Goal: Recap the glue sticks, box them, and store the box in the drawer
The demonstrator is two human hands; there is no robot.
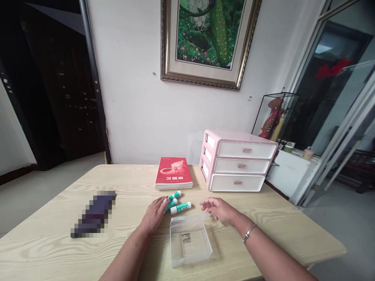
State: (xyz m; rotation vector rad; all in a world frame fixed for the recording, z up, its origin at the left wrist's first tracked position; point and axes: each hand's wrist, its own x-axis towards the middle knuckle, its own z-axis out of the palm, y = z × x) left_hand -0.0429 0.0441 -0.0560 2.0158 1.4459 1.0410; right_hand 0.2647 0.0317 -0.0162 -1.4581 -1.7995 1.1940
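Note:
My left hand (156, 214) lies low on the table with its fingers stretched out, against the left ends of the green-and-white glue sticks. Two of these sticks are partly behind its fingers. One glue stick (181, 208) with a white cap lies apart from the hand, to its right. Below the sticks sits a clear plastic box (190, 244), open at the top, with small metal-looking pieces or a dark mark (186, 237) at its bottom. Over the box's far right corner hovers my right hand (219, 209), fingers loosely bent and apart, with nothing visible in them.
Behind the glue sticks lies a thick red book (174, 171). A pink and white drawer unit (241, 162) stands at the back right, its three drawers closed. At the left, a dark blurred-out object (95, 214) rests on the wooden table (129, 177). The wall rises behind.

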